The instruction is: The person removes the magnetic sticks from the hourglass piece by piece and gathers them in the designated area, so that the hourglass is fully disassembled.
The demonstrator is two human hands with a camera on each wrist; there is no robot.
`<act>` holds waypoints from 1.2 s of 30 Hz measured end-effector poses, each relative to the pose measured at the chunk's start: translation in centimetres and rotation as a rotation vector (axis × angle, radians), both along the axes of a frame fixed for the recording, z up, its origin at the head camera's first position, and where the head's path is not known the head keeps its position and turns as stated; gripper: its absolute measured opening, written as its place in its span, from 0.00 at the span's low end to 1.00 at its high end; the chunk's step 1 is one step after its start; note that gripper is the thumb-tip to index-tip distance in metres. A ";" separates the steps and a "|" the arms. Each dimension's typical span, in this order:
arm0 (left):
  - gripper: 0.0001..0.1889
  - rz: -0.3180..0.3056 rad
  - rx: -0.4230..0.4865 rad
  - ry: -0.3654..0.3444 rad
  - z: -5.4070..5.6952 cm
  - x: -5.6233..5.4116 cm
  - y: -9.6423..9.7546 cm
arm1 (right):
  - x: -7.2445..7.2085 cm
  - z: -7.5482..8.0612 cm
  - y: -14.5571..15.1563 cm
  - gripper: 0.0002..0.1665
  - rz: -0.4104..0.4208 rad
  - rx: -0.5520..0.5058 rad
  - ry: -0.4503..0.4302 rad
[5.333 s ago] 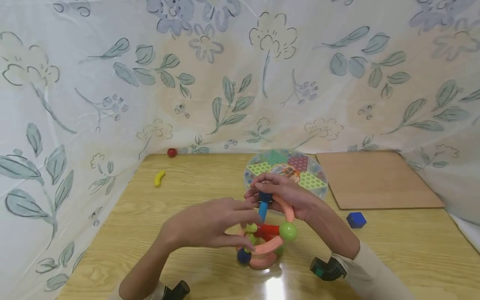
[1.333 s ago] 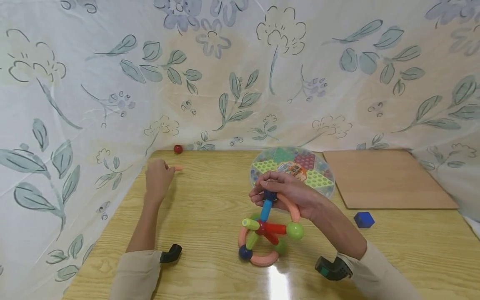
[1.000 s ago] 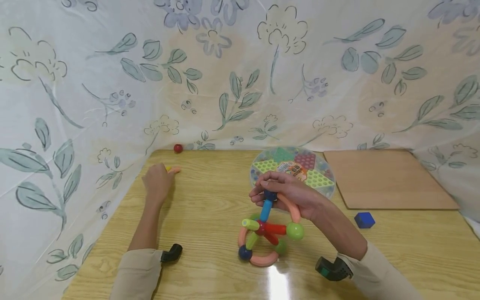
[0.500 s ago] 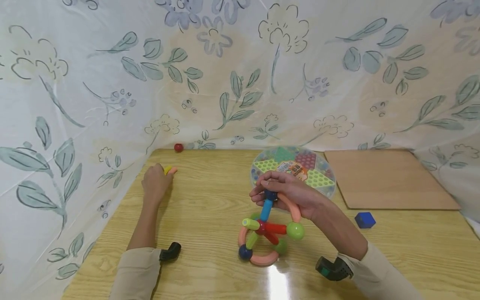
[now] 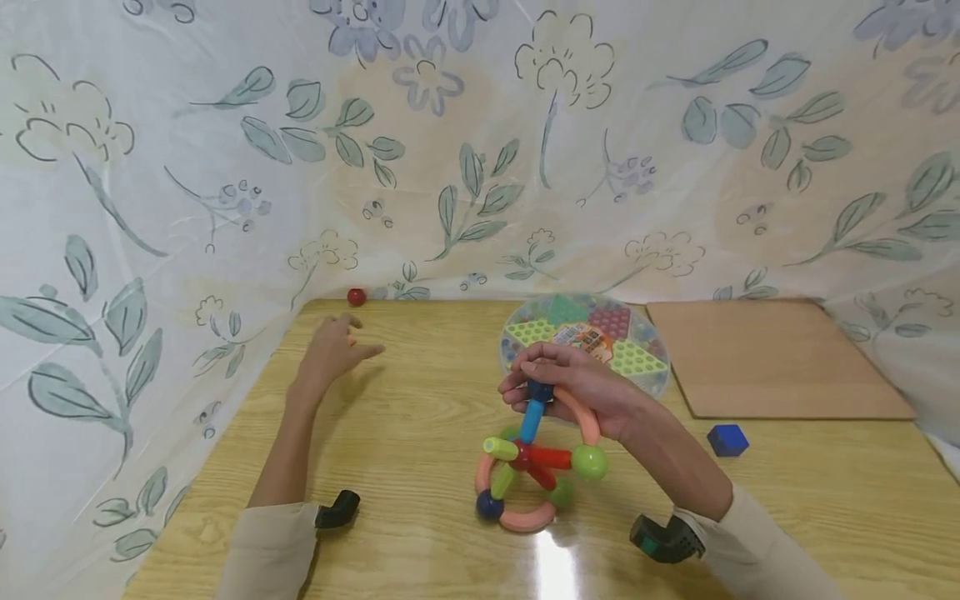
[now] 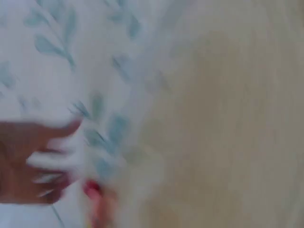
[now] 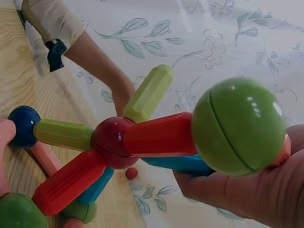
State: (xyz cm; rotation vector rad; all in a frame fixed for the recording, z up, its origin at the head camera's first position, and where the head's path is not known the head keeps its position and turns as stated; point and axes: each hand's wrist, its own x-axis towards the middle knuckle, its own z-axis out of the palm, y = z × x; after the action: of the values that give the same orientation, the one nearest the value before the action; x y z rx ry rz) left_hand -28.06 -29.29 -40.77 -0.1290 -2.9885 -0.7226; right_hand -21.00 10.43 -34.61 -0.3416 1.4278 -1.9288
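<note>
My left hand (image 5: pixel 330 354) hovers at the table's back left, thumb and fingers spread, holding nothing. Behind it a bit of a curved pink magnetic stick (image 5: pixel 351 340) shows; the yellow curved stick beside it is hidden in the head view. Blur covers the left wrist view, where the left hand (image 6: pixel 33 164) is apart from a pinkish shape (image 6: pixel 102 209). My right hand (image 5: pixel 581 385) grips the top of a magnetic stick-and-ball model (image 5: pixel 551 458) by its dark blue ball (image 5: pixel 538 392). Sticks radiate from a dark red centre ball (image 7: pixel 115 142); a green ball (image 7: pixel 237 126) is closest to the right wrist camera.
A red ball (image 5: pixel 356 297) lies at the back edge. Behind the right hand is a round Chinese checkers board (image 5: pixel 517 333). A brown wooden board (image 5: pixel 772 358) occupies the back right, with a blue block (image 5: pixel 727 440) before it. A floral cloth (image 5: pixel 465 167) hangs behind the table.
The left hand carried a curved pink stick from the model to the back left, laid it beside the yellow one, then released it and spread its fingers. The right hand kept its grip.
</note>
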 end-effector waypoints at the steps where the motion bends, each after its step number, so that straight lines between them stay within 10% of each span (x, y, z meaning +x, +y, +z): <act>1: 0.34 -0.137 0.042 -0.054 0.7 0.1 1.0 | 0.0 0.0 0.0 0.08 -0.006 0.005 0.003; 7: 0.39 -0.872 0.094 -0.463 2.8 2.7 10.0 | 0.2 0.3 -0.1 0.08 -0.043 0.045 0.019; 13: 0.39 -1.135 0.203 -0.432 1.6 5.7 16.2 | 0.5 0.5 -0.6 0.08 -0.061 0.041 0.012; 22: 0.35 -1.087 0.753 -0.421 -1.7 7.8 18.6 | 1.1 1.2 -1.3 0.06 -0.158 0.061 0.048; 31: 0.15 -0.927 0.876 -0.410 -2.0 9.3 20.9 | 1.1 1.7 -1.1 0.06 -0.210 0.010 0.051; 36: 0.17 -0.875 0.951 -0.440 -2.3 9.5 21.3 | 1.3 2.1 -0.1 0.22 -0.180 0.309 0.330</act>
State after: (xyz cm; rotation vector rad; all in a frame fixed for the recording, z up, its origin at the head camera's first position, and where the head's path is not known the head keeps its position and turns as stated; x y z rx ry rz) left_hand -18.53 -7.96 -43.04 -1.3664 -2.4066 -2.3719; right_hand -19.71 10.31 -32.52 -0.4099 2.0032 -1.8078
